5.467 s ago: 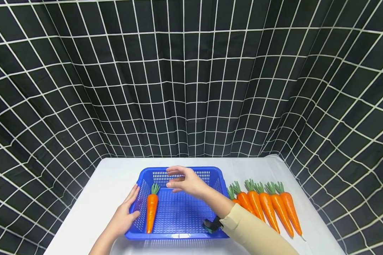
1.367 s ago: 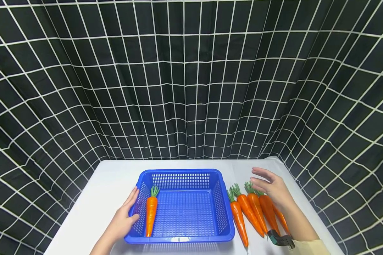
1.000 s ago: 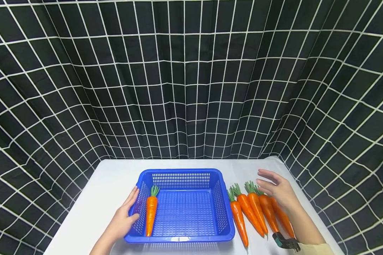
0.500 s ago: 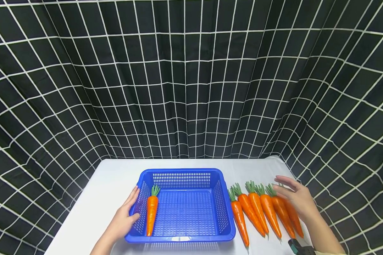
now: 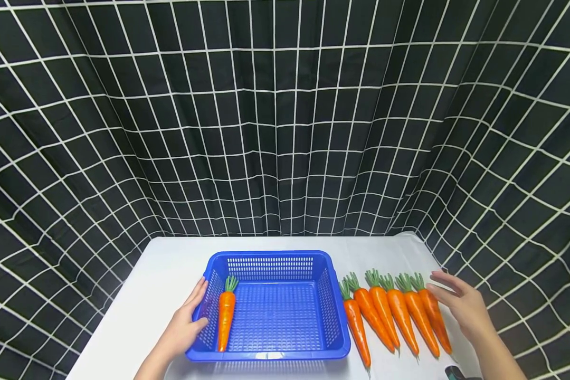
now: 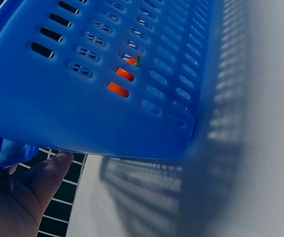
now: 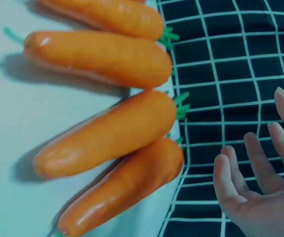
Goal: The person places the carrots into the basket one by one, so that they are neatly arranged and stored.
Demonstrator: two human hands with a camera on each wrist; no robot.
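Observation:
A blue plastic basket [image 5: 268,356] with slotted walls stands on the table, and one orange carrot [image 5: 226,319] with a green top lies along its left side. Against the basket's left rim rests my left hand [image 5: 182,326], fingers extended and thumb spread apart. In the left wrist view, a finger shows at the basket's rim [image 6: 14,148]. My right hand [image 5: 464,306] hovers at the far right with relaxed, spread fingers and nothing in them. Nearest to it is the rightmost carrot [image 5: 434,319], also visible in the right wrist view as the lowest carrot [image 7: 124,192].
Several carrots [image 5: 380,309] lie fanned in a row right of the basket, green tops away from me; the leftmost carrot [image 5: 357,330] is close beside the basket wall. White cloth [image 5: 171,264] covers the table. A black curtain with white grid lines [image 5: 285,132] surrounds it.
My right hand has gone from above the basket to the carrot row, then across it to beyond the rightmost carrot. My left hand stays at the basket's rim.

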